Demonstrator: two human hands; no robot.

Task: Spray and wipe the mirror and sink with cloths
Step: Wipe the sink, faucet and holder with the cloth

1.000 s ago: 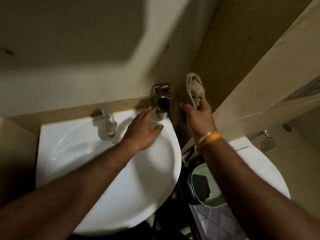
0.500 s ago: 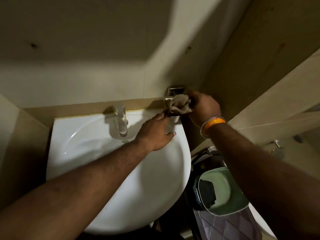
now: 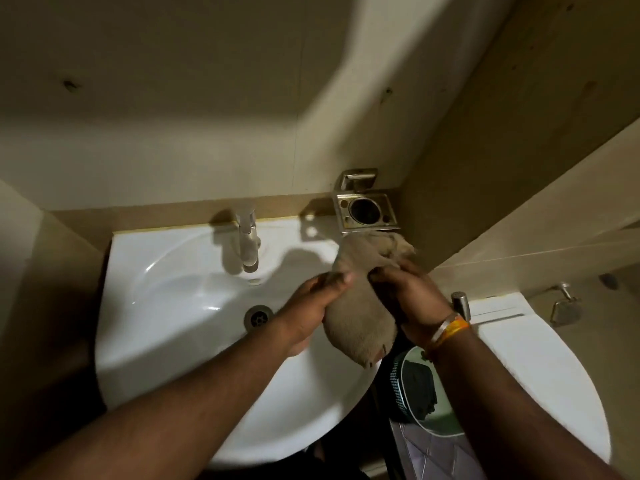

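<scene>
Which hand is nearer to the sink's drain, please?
Left. The left hand grips the cloth just right of the drain; the right hand is beyond the cloth, farther right.

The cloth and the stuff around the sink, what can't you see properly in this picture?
- Head view: the cloth is bunched between the left hand and the right hand, and its top end is blurred.
- Part of the sink rim lies under the forearms.
- The right arm covers part of the green bin.
- No mirror or spray bottle is in frame.
</scene>
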